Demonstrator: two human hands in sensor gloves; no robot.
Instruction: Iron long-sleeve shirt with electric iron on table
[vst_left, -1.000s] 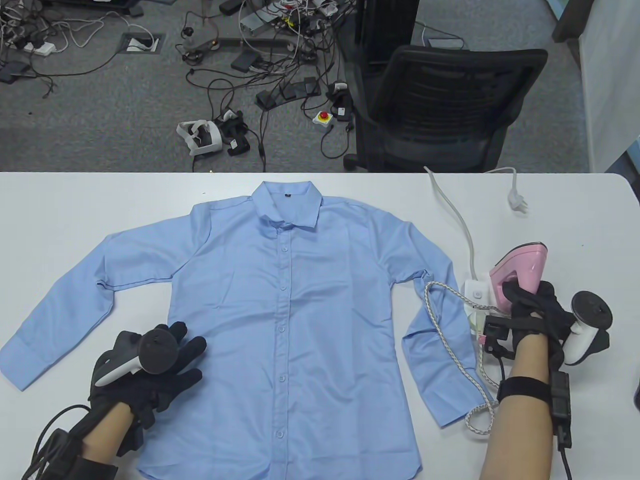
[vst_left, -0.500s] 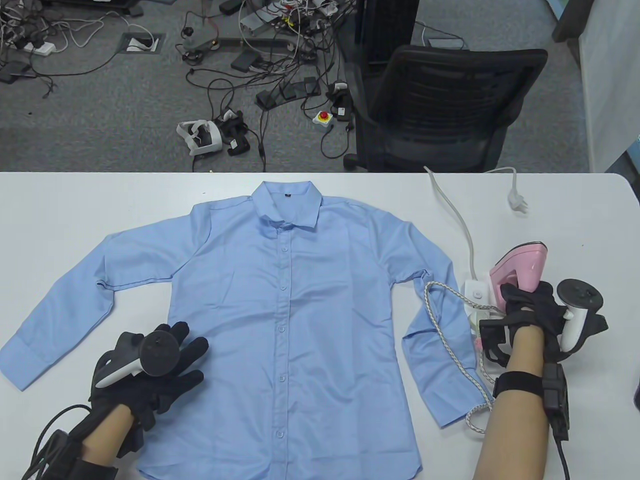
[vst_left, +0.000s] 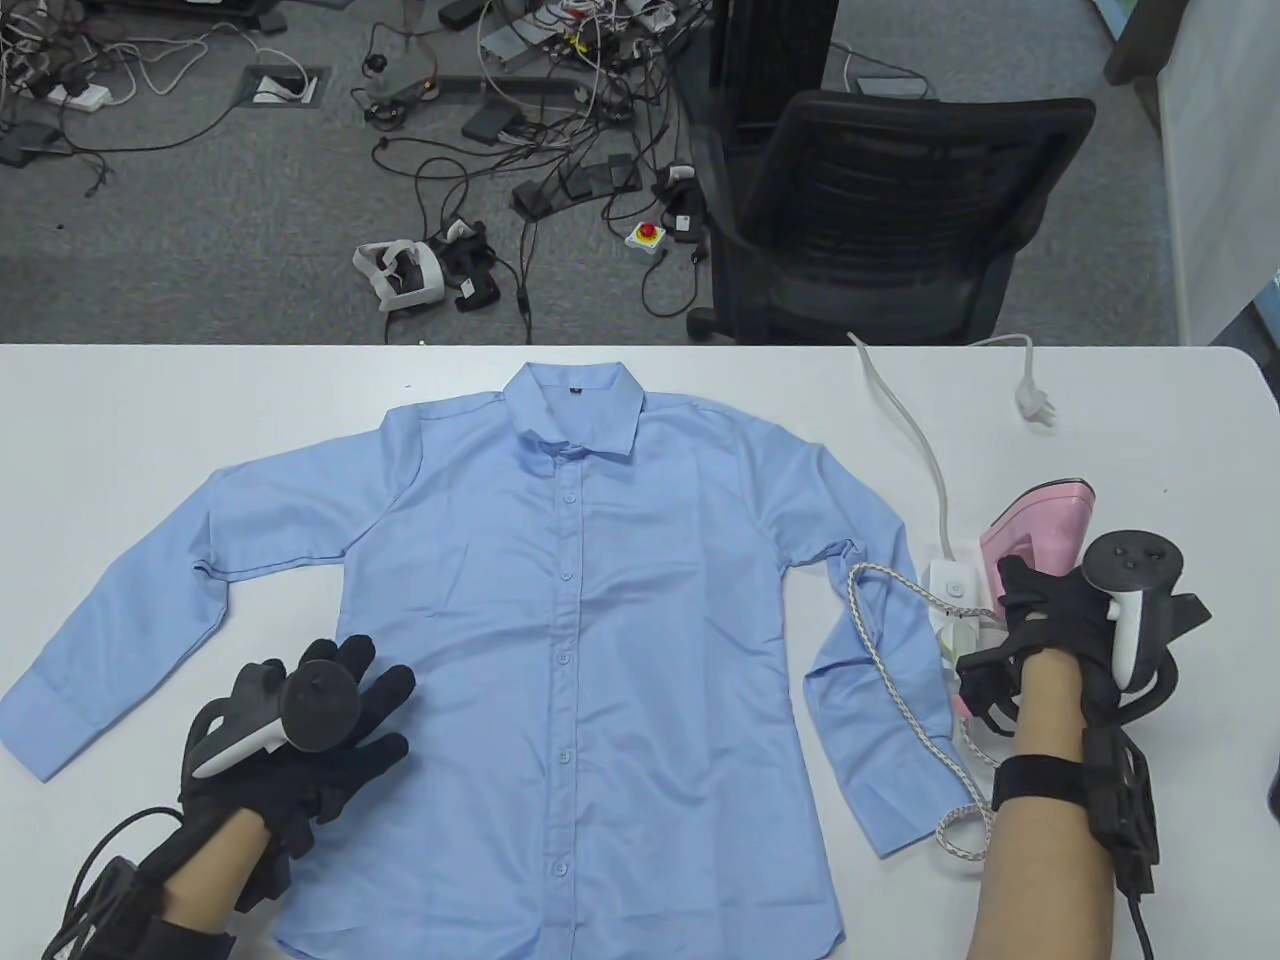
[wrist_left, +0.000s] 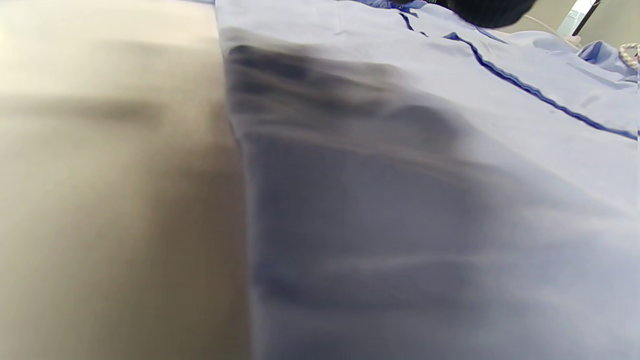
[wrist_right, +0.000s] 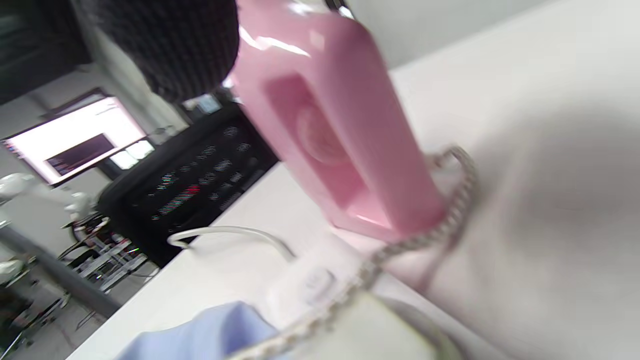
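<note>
A light blue long-sleeve shirt (vst_left: 580, 620) lies flat and buttoned on the white table (vst_left: 140, 420), collar toward the far edge. My left hand (vst_left: 330, 730) rests flat on its lower left front, fingers spread. The cloth fills the left wrist view (wrist_left: 425, 200). My right hand (vst_left: 1050, 620) grips the handle of the pink iron (vst_left: 1040, 520), which stands on its heel at the table's right. In the right wrist view the iron (wrist_right: 330, 130) is upright with a gloved fingertip (wrist_right: 175, 45) on its top. Its braided cord (vst_left: 890, 660) loops over the right sleeve.
A white power strip (vst_left: 955, 590) lies beside the iron, its white cable (vst_left: 910, 420) running to the far edge, and a loose plug (vst_left: 1035, 400) lies nearby. A black office chair (vst_left: 880, 220) stands behind the table. Cables litter the floor.
My right wrist has rolled, turning the tracker upward and toward the iron, while the hand stays on the handle. The iron has barely shifted. The left hand and shirt have not moved.
</note>
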